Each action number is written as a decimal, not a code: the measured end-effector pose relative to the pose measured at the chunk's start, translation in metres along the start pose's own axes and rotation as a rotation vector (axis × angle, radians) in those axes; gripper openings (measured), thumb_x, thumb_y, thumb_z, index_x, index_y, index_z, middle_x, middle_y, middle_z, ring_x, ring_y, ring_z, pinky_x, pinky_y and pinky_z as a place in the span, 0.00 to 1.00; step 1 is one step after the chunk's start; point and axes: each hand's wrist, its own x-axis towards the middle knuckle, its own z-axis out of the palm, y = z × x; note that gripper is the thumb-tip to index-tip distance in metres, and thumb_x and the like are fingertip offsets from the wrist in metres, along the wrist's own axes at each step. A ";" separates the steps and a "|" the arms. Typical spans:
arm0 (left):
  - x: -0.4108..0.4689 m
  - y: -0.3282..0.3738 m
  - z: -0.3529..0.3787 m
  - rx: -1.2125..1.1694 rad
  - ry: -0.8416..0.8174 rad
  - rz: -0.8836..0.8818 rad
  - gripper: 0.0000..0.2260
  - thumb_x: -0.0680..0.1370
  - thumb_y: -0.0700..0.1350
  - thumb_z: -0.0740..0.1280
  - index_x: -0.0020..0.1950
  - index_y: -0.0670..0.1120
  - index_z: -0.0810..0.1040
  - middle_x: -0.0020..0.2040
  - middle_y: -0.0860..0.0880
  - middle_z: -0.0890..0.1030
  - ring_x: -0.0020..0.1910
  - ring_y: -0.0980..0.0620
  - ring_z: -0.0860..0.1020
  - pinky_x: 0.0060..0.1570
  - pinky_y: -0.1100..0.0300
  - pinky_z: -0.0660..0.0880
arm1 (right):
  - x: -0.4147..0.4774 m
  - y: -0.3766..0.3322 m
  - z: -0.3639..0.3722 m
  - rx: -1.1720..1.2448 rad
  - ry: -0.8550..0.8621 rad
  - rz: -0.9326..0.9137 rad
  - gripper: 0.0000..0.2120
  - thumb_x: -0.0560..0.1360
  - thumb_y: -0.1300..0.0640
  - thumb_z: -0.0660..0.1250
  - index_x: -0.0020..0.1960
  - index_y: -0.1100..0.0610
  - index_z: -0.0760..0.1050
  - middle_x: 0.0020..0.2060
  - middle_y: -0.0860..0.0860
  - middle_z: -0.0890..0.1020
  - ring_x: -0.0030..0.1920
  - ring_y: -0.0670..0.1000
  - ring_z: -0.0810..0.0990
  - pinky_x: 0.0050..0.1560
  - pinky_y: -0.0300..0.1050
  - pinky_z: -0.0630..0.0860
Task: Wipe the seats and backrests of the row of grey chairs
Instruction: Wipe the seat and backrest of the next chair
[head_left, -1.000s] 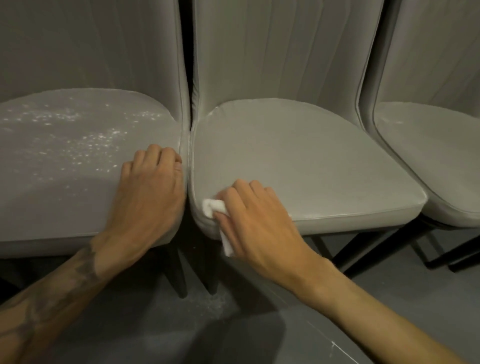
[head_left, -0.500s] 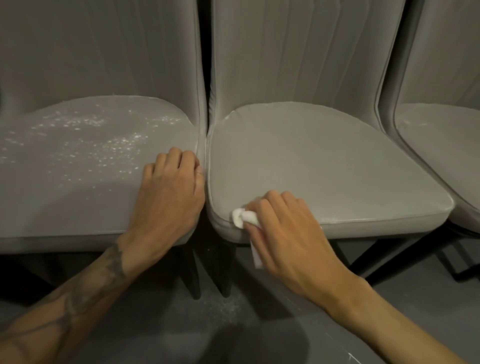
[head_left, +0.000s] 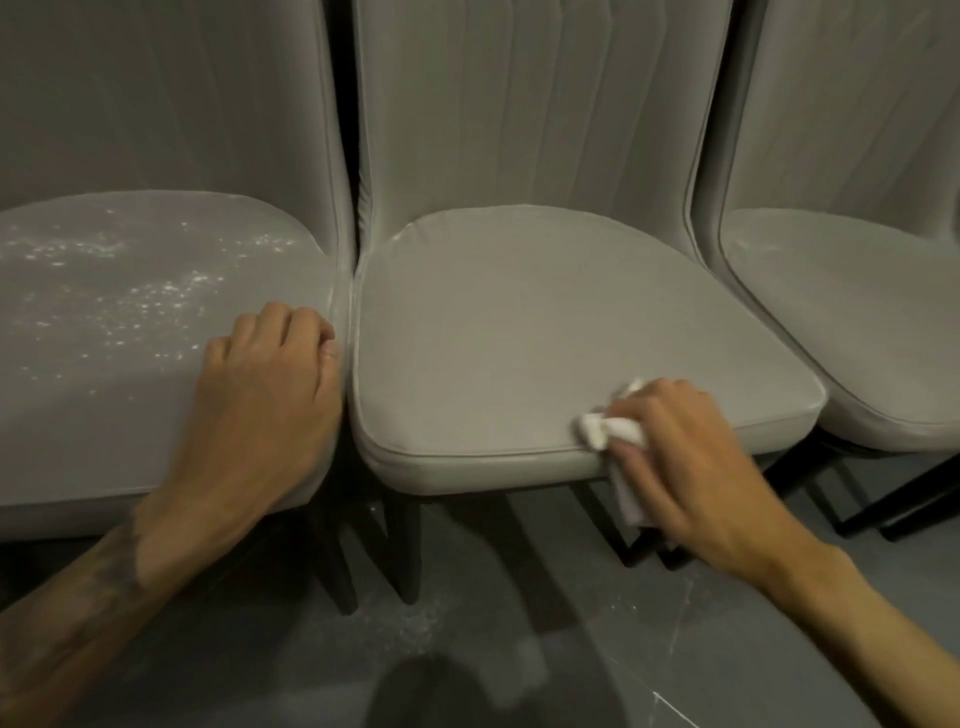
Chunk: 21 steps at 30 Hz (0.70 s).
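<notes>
Three grey padded chairs stand side by side. The left chair's seat (head_left: 130, 374) is speckled with white dust. The middle chair's seat (head_left: 519, 332) looks clean, and its ribbed backrest (head_left: 540, 104) rises behind it. My right hand (head_left: 685, 457) grips a white cloth (head_left: 602, 431) against the front right edge of the middle seat; part of the cloth hangs below the hand. My left hand (head_left: 265, 384) rests on the right edge of the left seat, its fingers curled over the rim into the gap between the chairs.
The right chair's seat (head_left: 857, 322) is partly cut off by the frame. Black chair legs (head_left: 400, 551) stand on a dark grey floor (head_left: 519, 649), which carries some white dust below the gap between the left and middle chairs.
My right hand has slid the cloth along the middle seat's front edge from its left corner toward the right. The left hand stays on the left seat's edge.
</notes>
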 end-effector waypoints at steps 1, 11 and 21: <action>0.000 0.001 0.000 -0.004 0.004 -0.005 0.13 0.85 0.49 0.52 0.55 0.44 0.73 0.52 0.42 0.75 0.48 0.41 0.72 0.50 0.43 0.68 | -0.006 0.010 -0.004 0.017 0.023 0.044 0.11 0.83 0.48 0.56 0.58 0.50 0.73 0.50 0.46 0.72 0.46 0.50 0.69 0.49 0.53 0.69; 0.002 -0.011 0.003 0.257 -0.116 0.157 0.17 0.80 0.48 0.53 0.58 0.40 0.74 0.56 0.39 0.73 0.49 0.38 0.68 0.45 0.50 0.56 | 0.029 -0.051 0.031 -0.100 0.056 -0.082 0.11 0.84 0.50 0.57 0.58 0.54 0.74 0.50 0.49 0.74 0.45 0.51 0.68 0.47 0.50 0.66; 0.001 -0.010 -0.001 0.380 -0.097 0.237 0.13 0.79 0.45 0.56 0.53 0.36 0.73 0.52 0.35 0.73 0.47 0.34 0.70 0.41 0.41 0.63 | -0.033 0.106 -0.033 -0.187 0.225 0.354 0.13 0.83 0.48 0.55 0.53 0.56 0.72 0.44 0.49 0.69 0.43 0.53 0.67 0.47 0.50 0.62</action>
